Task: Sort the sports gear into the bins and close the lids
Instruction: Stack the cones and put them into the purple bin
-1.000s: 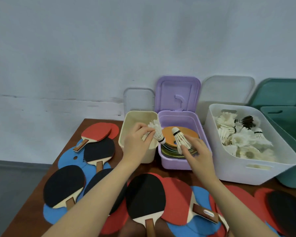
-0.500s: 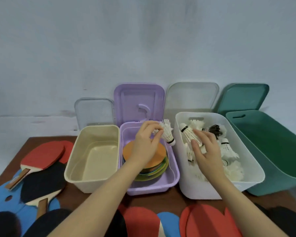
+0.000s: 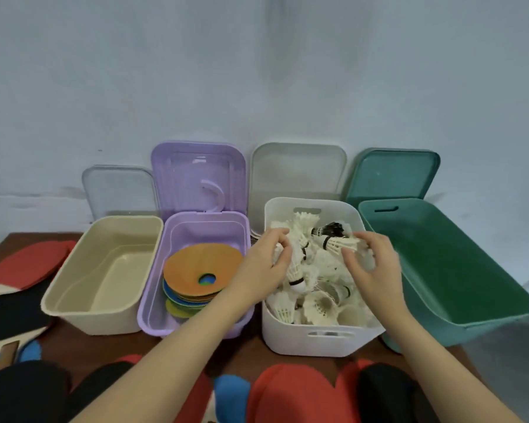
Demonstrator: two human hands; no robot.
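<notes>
Both my hands are over the white plastic bin [image 3: 310, 338] full of white feather shuttlecocks [image 3: 319, 306]: my left hand [image 3: 261, 270] has its fingers curled round one with a black-banded cork [image 3: 297, 277], and my right hand [image 3: 371, 265] pinches another [image 3: 338, 243] by its feathers. Left of that bin is the purple plastic bin [image 3: 153, 312] with a stack of flat coloured disc cones [image 3: 200, 274], then a cream tub [image 3: 74, 309]. On the white bin's right is the big green bin [image 3: 458, 279], and red and black paddles [image 3: 303, 392] lie in front.
</notes>
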